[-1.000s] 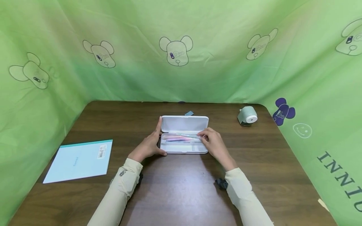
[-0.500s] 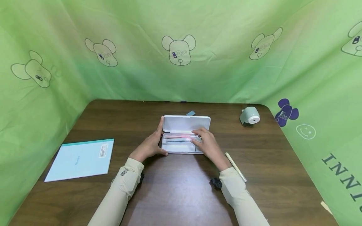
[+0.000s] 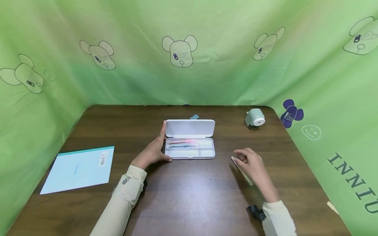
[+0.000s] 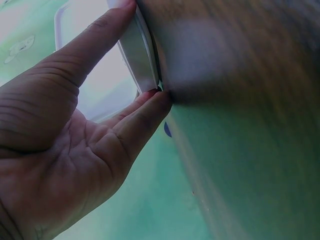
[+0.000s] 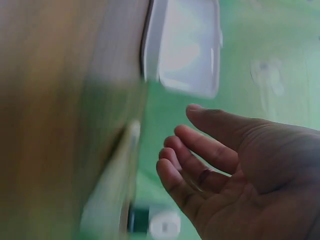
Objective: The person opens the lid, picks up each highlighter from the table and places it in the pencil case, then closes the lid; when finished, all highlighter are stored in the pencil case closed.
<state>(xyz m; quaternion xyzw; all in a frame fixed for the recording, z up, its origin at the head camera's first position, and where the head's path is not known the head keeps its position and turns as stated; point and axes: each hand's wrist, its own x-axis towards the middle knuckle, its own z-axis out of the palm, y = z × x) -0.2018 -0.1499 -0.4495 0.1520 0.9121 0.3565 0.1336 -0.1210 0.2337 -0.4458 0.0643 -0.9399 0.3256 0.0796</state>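
An open white pencil case (image 3: 190, 153) lies on the table in the head view, with several pens (image 3: 183, 144) in its rear compartment. My left hand (image 3: 151, 151) holds the case's left end, its thumb at the front edge and a finger up along the lid; the left wrist view shows this grip on the white case wall (image 4: 139, 55). To the right of the case, my right hand (image 3: 251, 165) hovers over a slim pale-yellow stick (image 3: 246, 177), its kind blurred. In the right wrist view the fingers (image 5: 200, 172) are loosely bent and hold nothing.
A light blue notebook (image 3: 78, 170) lies at the left. At the back right stands a pale green pencil sharpener (image 3: 254, 118). A small blue piece (image 3: 194, 116) sits behind the case lid. Green cloth (image 3: 189, 85) hangs around the table's far edge.
My right hand has put a pale green pen into the case, let go of it and moved right to the pale-yellow stick. The left hand keeps its place on the case.
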